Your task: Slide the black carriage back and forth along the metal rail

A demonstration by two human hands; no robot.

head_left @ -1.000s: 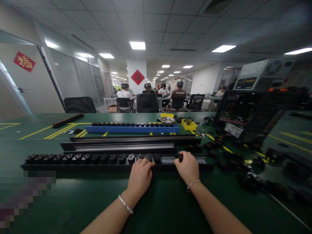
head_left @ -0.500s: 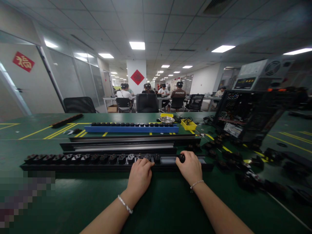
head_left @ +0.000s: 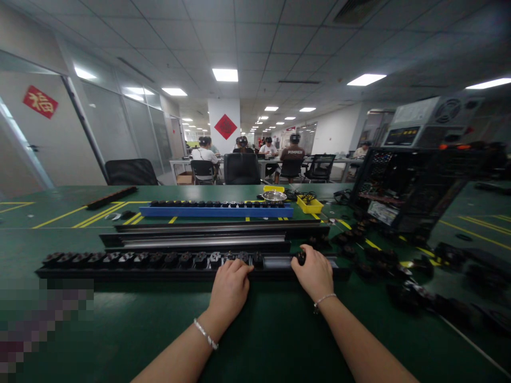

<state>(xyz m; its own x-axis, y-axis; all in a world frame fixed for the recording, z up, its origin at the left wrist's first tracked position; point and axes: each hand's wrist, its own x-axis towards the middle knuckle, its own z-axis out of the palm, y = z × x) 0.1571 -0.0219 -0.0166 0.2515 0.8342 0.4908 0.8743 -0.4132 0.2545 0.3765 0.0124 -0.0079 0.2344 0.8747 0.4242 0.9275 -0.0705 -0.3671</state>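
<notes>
A long black rail (head_left: 120,272) lies across the table in front of me, with a row of black socket-like modules (head_left: 171,258) seated along it. My left hand (head_left: 230,284) is closed on the rail right of its middle, fingers bent over the modules there; its fingertips are partly hidden. Between my hands, the rail's grey inner channel (head_left: 277,263) shows. Over the right part of the rail, my right hand (head_left: 315,272) grips a small black module (head_left: 301,258) between thumb and fingers.
Behind the rail lie two dark metal profiles (head_left: 203,240) and a blue rail (head_left: 215,211) with modules. A metal bowl (head_left: 274,197) and a yellow tray (head_left: 310,205) stand farther back. Loose black parts (head_left: 383,260) and an opened computer case (head_left: 411,186) occupy the right. Co-workers sit beyond.
My right hand has shifted slightly to the right with the black module in its grip. The left hand stays at the same place on the rail.
</notes>
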